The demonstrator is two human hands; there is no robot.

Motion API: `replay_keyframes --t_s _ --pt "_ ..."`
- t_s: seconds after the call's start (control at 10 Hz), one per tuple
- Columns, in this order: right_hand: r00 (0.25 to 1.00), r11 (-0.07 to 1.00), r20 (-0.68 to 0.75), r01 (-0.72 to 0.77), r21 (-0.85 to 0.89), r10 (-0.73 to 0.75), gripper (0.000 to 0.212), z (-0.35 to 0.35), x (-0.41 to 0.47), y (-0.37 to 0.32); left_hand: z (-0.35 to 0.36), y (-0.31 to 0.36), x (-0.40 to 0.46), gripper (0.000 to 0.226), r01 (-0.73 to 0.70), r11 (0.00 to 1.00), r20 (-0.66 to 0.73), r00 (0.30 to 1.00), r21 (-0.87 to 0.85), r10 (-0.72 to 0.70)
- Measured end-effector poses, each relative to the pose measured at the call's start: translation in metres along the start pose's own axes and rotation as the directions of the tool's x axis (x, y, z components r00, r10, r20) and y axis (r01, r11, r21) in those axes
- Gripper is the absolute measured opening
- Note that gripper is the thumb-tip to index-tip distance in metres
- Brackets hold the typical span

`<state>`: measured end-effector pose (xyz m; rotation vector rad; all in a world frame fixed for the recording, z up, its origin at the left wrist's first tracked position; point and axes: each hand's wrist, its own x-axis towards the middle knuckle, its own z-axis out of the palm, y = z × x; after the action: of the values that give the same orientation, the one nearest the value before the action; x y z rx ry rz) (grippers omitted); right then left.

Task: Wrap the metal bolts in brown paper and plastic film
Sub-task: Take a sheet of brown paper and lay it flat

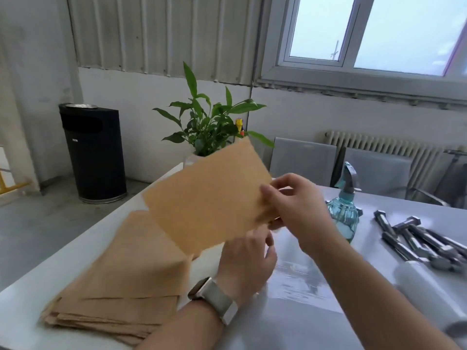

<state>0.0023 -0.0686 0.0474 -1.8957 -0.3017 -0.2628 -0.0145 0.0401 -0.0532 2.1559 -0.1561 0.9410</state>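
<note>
Both hands, right hand (298, 210) and left hand (249, 261), pinch one brown paper sheet (209, 198).

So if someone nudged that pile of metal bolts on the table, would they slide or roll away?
The metal bolts look like solid steel, so probably heavy for their size. Their round shanks might roll on the smooth table, though the hex heads would likely stop them quickly. Lying piled together, they'd probably shift as a clump.

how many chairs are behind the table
2 grey chairs. One chair stands behind the far edge of the table, just right of the plant; the other chair is beside it, behind the spray bottle. More may be hidden off-frame.
</note>
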Motion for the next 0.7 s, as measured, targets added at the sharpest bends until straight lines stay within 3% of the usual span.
replay_keyframes --t_s 0.1,0.2,0.3,0.4,0.5,0.6,0.7 --pt "0.981 0.990 -0.146 -0.117 0.077 0.128 0.008 -0.073 -0.009 0.036 0.013 -0.014 -0.004 0.053 0.317 0.930 0.342 0.908 -0.186 -0.242" --pt "0.958 0.983 -0.235 -0.180 -0.042 0.166 0.011 -0.120 -0.039 0.074 0.004 -0.016 0.003 0.040 0.430 0.690 0.233 0.901 -0.582 -0.366" --pt "0.940 0.959 -0.273 -0.248 -0.137 0.204 0.025 -0.138 -0.070 0.097 0.000 -0.010 0.018 0.037 0.682 0.373 0.557 0.731 -0.629 -0.396" --pt "0.952 0.938 -0.227 -0.259 -0.231 0.206 0.029 -0.139 -0.088 0.106 0.005 -0.014 0.027 0.059 0.794 0.385 0.636 0.608 -0.471 -0.476" --pt "0.952 0.910 -0.187 -0.289 -0.296 0.242 0.023 -0.136 -0.094 0.109 0.011 -0.008 0.015 0.052 0.606 0.732 0.574 0.734 -0.311 -0.364" --pt "0.952 0.865 -0.158 -0.305 -0.398 0.263 0.018 -0.135 -0.096 0.114 0.019 -0.011 0.012 0.055 0.393 0.897 0.499 0.829 -0.203 -0.250" --pt "0.964 0.793 -0.156 -0.265 -0.548 0.214 0.017 -0.134 -0.098 0.118 0.023 -0.012 0.010 0.033 0.208 0.972 0.378 0.913 -0.107 -0.154"
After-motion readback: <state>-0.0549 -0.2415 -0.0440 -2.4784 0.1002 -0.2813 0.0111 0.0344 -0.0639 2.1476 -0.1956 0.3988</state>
